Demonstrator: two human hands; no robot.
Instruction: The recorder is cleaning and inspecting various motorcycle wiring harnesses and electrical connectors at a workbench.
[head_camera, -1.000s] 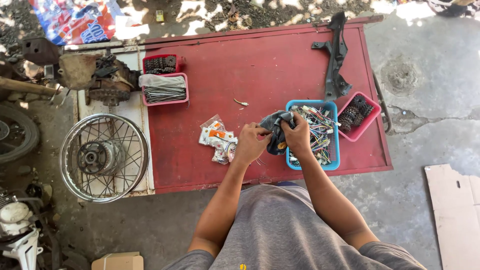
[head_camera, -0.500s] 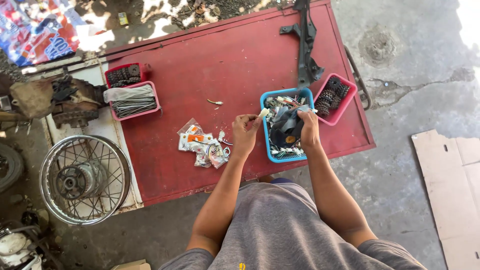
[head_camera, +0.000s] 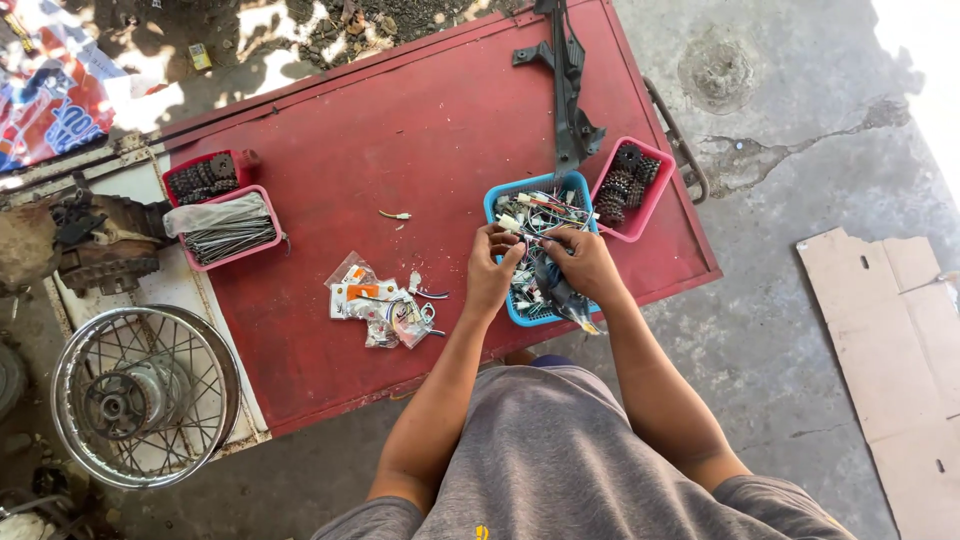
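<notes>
Both hands work over the blue tray near the red surface's right edge, left hand and right hand pinched closed on tangled wires, pink tray beyond.

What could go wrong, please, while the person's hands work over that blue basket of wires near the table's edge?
The blue basket sits close to the front edge of the red table, so a tug by the left hand or right hand might slide it off. The wires look tangled; pulling one could drag others out. The pink basket of sprockets touches the blue one and could get nudged toward the side edge.
</notes>
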